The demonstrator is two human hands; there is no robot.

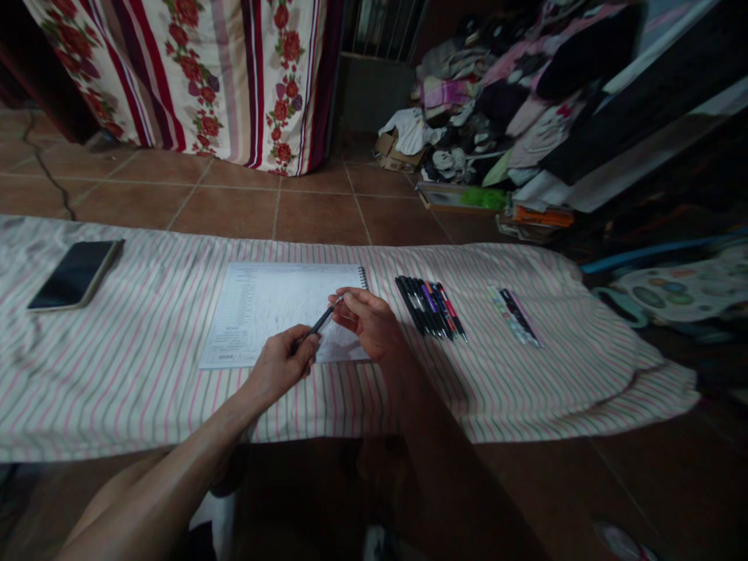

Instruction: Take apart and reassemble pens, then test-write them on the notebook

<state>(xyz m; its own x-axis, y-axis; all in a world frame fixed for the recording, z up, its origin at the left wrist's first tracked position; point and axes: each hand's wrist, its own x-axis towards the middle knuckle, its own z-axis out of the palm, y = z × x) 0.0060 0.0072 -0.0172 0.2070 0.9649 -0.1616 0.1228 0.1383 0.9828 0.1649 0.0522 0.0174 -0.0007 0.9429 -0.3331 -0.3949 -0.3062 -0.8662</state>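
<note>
A dark pen (322, 319) is held between my two hands above a spiral notebook (234, 300). My left hand (285, 357) is closed around the pen's lower-left end. At the other end, the fingertips of my right hand (369, 319) pinch the pen's lighter tip. The notebook lies under my hands with printed text along its left side and its wire spiral at the upper right. Just right of my right hand, several pens (429, 308) lie side by side in a row. Farther right is a small group of patterned pens (515, 315).
A striped cloth (146, 343) covers the low table. A phone (75, 274) lies on it at the left. Beyond are a tiled floor (315, 210), a floral curtain (234, 78) and a heap of clothes (496, 101). A patterned blue-edged object (689, 284) stands at the right.
</note>
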